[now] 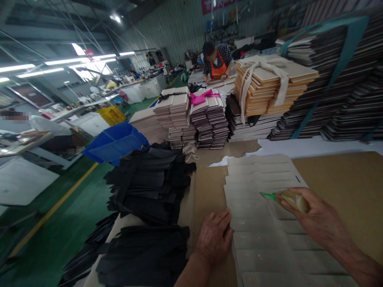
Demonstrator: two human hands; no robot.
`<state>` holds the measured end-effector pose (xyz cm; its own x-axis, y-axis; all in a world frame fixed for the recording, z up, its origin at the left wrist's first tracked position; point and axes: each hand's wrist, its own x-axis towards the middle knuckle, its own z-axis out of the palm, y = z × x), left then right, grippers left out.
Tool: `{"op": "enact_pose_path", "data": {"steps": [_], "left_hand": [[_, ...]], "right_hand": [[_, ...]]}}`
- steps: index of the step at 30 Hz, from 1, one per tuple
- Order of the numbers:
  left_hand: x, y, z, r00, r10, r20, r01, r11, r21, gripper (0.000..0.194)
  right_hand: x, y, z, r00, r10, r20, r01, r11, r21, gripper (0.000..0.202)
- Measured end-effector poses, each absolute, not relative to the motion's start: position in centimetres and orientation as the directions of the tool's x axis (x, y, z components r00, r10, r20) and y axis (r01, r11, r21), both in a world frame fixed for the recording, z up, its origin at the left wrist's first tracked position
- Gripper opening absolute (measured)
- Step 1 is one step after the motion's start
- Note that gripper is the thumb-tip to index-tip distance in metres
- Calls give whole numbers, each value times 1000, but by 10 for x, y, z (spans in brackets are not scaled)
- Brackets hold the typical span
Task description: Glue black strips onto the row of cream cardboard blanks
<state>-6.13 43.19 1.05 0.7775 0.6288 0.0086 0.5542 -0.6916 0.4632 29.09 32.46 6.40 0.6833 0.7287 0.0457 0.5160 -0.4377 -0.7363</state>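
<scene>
Right hand [317,217] grips glue bottle [295,200], green nozzle over overlapped grey card pieces [263,187]. Left hand [214,237] flat, fingers spread, pressing row's left edge. Black fabric stack [149,181] near left; bare brown board [344,179] right.

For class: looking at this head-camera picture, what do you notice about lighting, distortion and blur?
Head view: ceiling strip lights glare white at upper left; wide-angle distortion bends the tied board stacks at the right edge; the right hand with the glue bottle and the left hand on the grey sheets look slightly soft; faces are blurred.
</scene>
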Motion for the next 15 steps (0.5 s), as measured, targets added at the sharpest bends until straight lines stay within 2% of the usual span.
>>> {"op": "enact_pose_path", "data": {"steps": [5, 10, 15], "left_hand": [[-60, 431, 10, 770, 638, -9, 562, -672, 482, 53], [-60, 430, 10, 757, 652, -30, 579, -649, 493, 52], [-59, 428, 11, 750, 660, -26, 580, -639, 505, 51]], "right_hand": [[284, 331, 69, 702, 712, -9, 461, -464, -757, 62], [276, 338, 61, 621, 782, -51, 498, -444, -745, 64], [264, 347, 61, 647, 762, -22, 507, -452, -734, 66]]}}
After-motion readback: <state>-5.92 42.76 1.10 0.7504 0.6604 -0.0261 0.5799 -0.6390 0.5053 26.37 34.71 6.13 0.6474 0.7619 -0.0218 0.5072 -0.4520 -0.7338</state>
